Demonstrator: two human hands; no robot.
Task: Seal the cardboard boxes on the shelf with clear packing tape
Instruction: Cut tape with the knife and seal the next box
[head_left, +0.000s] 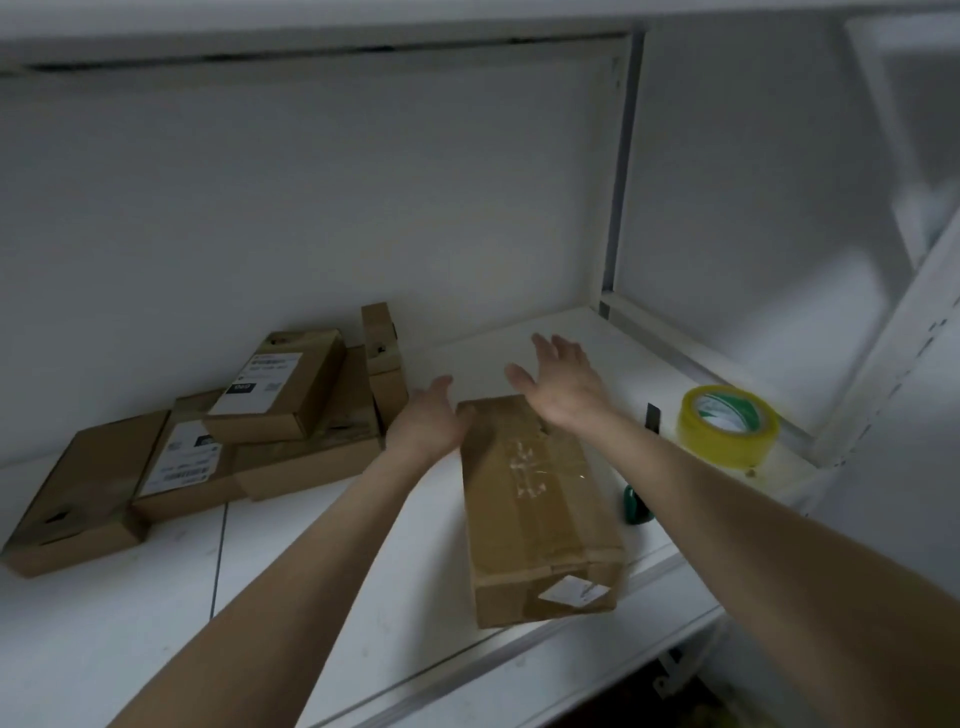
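The shipping labels (262, 382) on the cardboard boxes (78, 493) (all blurred) cannot be read.

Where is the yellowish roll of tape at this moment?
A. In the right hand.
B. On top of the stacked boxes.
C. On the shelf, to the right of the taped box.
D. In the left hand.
C: the tape roll sits on the shelf right of the taped box, while the left hand and the right hand are open and hold nothing.

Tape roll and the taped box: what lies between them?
In the head view, a green-handled tool lies between tape roll and taped box, partly hidden under the right forearm.
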